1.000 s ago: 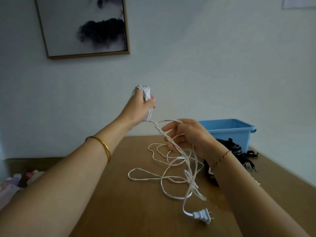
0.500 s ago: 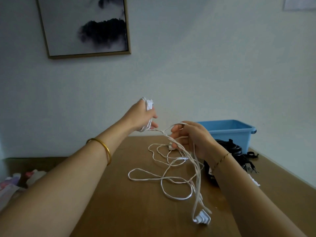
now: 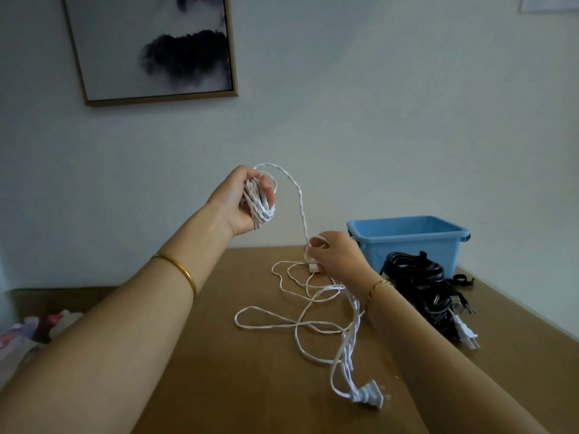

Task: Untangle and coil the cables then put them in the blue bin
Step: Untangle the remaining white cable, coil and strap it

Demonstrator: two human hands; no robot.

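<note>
My left hand (image 3: 241, 202) is raised above the table and grips a bundle of coiled white cable (image 3: 259, 204) wound round its fingers. From that bundle a strand arcs over and down to my right hand (image 3: 335, 256), which pinches it just above the table. The rest of the white cable (image 3: 300, 324) lies in loose tangled loops on the wooden table (image 3: 235, 386), ending in a white plug (image 3: 369, 397) near the front. The blue bin (image 3: 407, 242) stands at the back right. A pile of black cables (image 3: 419, 280) lies in front of the bin.
A second white plug (image 3: 466, 335) sticks out of the black pile near the table's right edge. A framed picture (image 3: 150, 48) hangs on the wall behind. Coloured items (image 3: 28, 333) lie low at the left, beyond the table.
My left hand has turned palm toward me and lifted, showing the coil. My right hand slid down the strand toward the table, so a longer arc hangs between the hands.
</note>
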